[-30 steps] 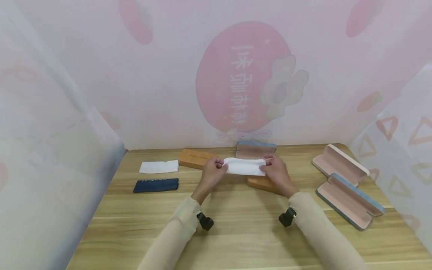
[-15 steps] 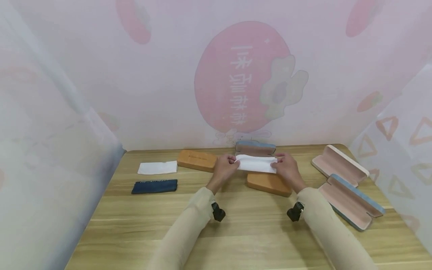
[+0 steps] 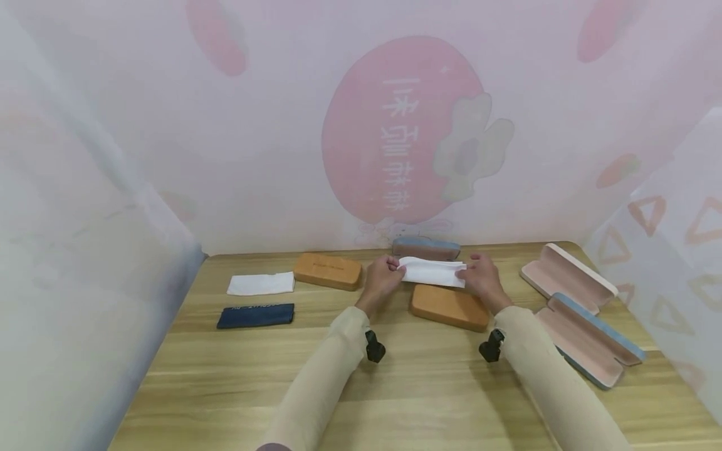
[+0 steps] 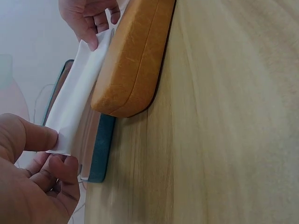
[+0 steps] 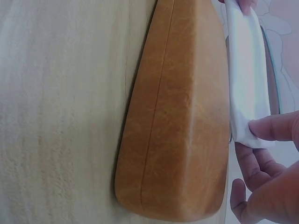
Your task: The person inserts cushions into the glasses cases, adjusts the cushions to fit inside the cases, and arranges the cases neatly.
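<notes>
A folded white cloth is stretched between the two hands, in front of an open blue glasses case with a pinkish lining. My left hand pinches its left end between thumb and fingers, as the left wrist view shows with the thumb on top of the cloth. At the other end, my right hand pinches the corner with the thumb above and fingers beneath. Just nearer than the cloth lies a closed tan glasses case; it fills much of the right wrist view. The cloth hides the lower part of the blue case.
Another closed tan case lies at the back left. Beside it are a folded white cloth and a dark blue folded cloth. Two open cases, one white and one blue, stand at the right. A printed curtain rises behind the table.
Both hands have carried the white cloth to the right and slightly away, from beside the left tan case to in front of the open blue case. The near tan case shows more fully.
</notes>
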`<state>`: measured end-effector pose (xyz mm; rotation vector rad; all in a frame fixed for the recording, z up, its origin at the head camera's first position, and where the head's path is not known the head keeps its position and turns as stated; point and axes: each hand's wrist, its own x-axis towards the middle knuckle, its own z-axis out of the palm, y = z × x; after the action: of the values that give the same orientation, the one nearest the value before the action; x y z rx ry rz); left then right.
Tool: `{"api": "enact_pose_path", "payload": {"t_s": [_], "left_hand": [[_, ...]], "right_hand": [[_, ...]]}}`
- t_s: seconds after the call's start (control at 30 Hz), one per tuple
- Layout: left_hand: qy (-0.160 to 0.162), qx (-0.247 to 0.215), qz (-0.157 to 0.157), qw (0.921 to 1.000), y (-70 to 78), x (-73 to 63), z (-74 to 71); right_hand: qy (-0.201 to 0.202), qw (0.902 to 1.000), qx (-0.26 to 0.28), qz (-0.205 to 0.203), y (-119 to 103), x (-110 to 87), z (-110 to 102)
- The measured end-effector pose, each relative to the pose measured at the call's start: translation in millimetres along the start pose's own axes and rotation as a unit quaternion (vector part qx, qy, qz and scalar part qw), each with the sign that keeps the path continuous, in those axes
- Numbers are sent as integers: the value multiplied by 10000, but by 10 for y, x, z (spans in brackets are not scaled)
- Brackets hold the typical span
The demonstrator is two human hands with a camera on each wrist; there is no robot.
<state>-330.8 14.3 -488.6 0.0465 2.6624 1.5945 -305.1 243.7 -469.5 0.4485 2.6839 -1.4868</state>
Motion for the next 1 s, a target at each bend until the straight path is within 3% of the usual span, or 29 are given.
{"api": "enact_pose_path", "payload": {"t_s": [0.3,1.0], "left_hand": [[47,179,-185,9997,-41,82,-5],[254,133,-51,9996,-114,206,23]], "right_hand": [[140,9998,-153,-81,-29,99,80],[364,9992,-139,42,-25,306,220]]}}
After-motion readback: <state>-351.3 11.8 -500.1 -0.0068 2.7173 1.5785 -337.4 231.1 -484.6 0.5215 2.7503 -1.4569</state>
